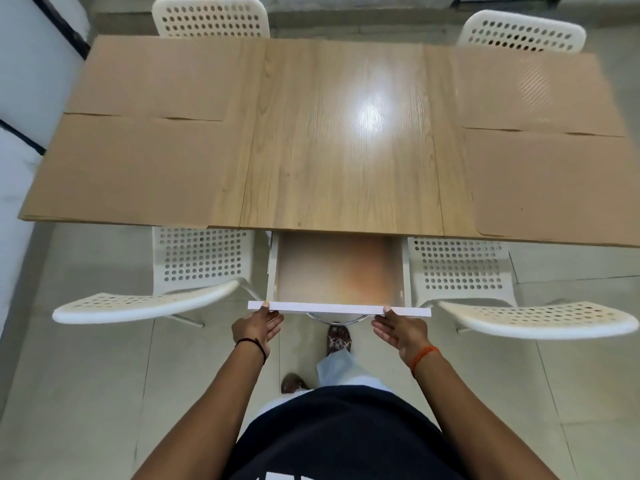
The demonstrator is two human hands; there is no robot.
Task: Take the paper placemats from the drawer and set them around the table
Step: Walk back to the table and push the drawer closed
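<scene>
Brown paper placemats lie on the wooden table (pixel 341 143): one at the far left (pixel 156 77), one at the near left (pixel 131 171), one at the far right (pixel 533 91), one at the near right (pixel 554 185). The white drawer (pixel 339 310) stands pulled out under the table's near edge, and its bottom (pixel 339 271) shows nothing inside. My left hand (pixel 256 329) and my right hand (pixel 398 330) press flat against the drawer's front panel, fingers straight, thumbs on its top edge.
Two white perforated chairs stand at the near side, left (pixel 156 303) and right (pixel 519 317) of the drawer. Two more stand at the far side, left (pixel 211 17) and right (pixel 523 31). A wall (pixel 20 98) runs along the left. My feet are on the tiled floor (pixel 104 393).
</scene>
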